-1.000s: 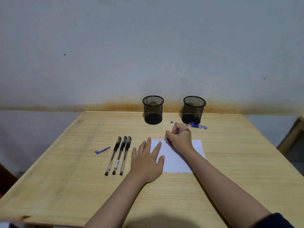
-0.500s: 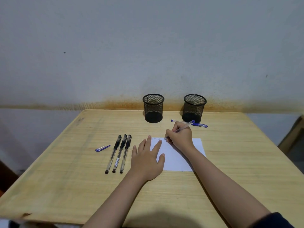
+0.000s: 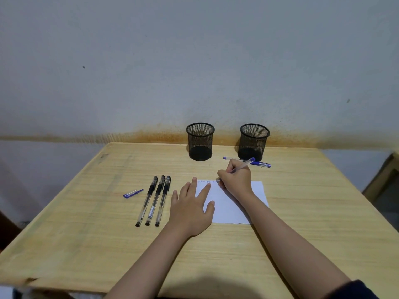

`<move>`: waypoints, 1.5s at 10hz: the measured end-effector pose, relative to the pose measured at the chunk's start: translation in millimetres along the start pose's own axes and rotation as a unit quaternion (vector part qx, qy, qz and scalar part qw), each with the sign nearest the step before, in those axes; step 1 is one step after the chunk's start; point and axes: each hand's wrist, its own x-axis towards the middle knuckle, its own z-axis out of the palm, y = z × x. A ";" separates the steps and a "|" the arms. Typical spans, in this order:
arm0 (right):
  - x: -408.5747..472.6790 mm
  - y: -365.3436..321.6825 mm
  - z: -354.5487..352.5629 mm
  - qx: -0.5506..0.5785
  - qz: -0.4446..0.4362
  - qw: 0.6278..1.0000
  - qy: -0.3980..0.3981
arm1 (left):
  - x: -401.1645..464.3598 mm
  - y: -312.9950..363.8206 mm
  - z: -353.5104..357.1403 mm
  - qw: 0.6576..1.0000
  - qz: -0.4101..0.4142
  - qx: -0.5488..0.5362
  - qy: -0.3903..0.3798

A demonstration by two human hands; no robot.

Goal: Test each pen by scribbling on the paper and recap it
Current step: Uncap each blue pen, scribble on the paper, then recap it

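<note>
A plain study corner: wooden desk (image 3: 302,212) against a stained wall (image 3: 194,61), two mesh pen cups (image 3: 200,141).

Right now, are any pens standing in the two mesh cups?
No, both mesh cups look empty, while three black pens lie flat on the table.

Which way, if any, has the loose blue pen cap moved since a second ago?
No. The blue cap lies at the same slant and the same gap left of the three black pens as before.
</note>
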 end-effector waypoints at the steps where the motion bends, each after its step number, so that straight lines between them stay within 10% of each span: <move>1: 0.9 1.4 -0.7 0.003 0.001 1.000 0.006 | 0.3 0.1 0.5 1.000 -0.001 0.002 -0.001; 15: 3.6 2.2 -2.5 0.070 0.034 0.996 0.033 | 0.0 -1.1 -4.7 0.998 -0.002 -0.055 0.014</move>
